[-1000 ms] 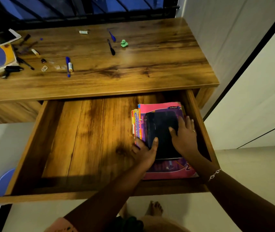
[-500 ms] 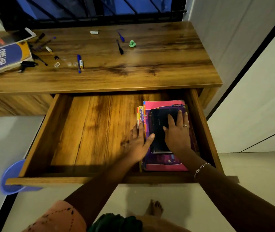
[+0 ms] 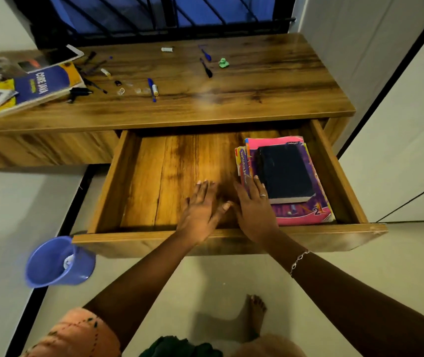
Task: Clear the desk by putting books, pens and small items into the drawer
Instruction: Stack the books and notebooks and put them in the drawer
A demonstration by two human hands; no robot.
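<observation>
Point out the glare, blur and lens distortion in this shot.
Head view: a pale glare patch sits on the desk top, the blue bucket is smeared by blur, and the wide lens bows the desk's front edge; the drawer floor is warmly lit.

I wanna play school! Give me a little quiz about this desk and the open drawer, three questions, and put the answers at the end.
1. True or false: in the drawer, the dark book lies on top of the pink book.
2. Pick one: where is the Core Java book? A. in the drawer. B. on the desk, at its left end. C. on the floor.
3. Short answer: what colour is the crumpled bit beside the black pen?

Key: 1 true; 2 B; 3 green.
</observation>
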